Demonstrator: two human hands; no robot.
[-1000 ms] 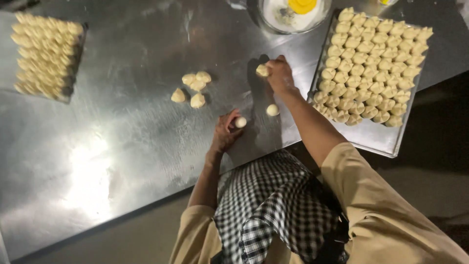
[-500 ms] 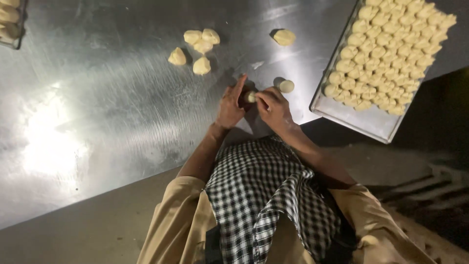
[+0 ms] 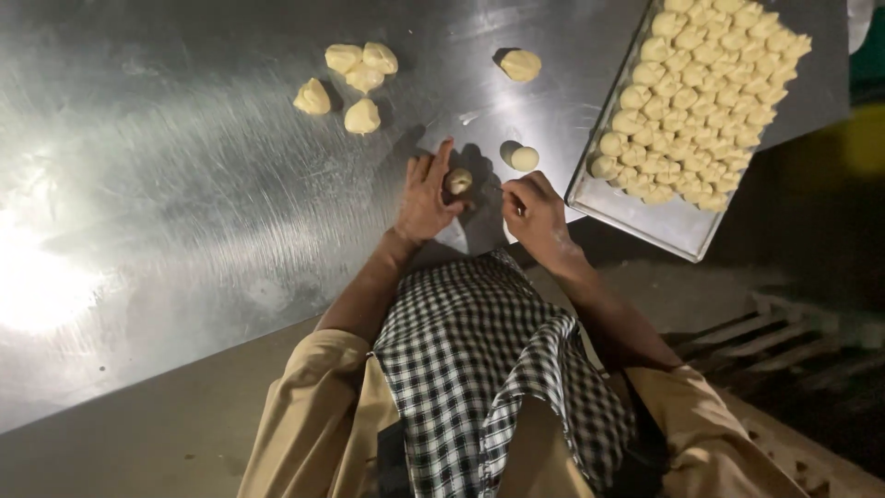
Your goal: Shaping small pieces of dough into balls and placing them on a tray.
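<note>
My left hand (image 3: 426, 195) holds a small dough ball (image 3: 459, 180) at my fingertips, just over the shiny metal surface (image 3: 184, 203). My right hand (image 3: 535, 214) is curled nearly shut beside it, and I cannot tell if anything is inside. Another dough ball (image 3: 525, 159) sits near it. The tray (image 3: 678, 226) of dough pieces is on my right.

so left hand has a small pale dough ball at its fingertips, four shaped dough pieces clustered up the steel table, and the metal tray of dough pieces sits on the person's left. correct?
Not quite. The head view shows the metal tray of dough pieces on the person's right, beyond the right hand. The rest holds: the left hand has the small pale dough ball at its fingertips, and four shaped dough pieces cluster on the steel table.
</note>
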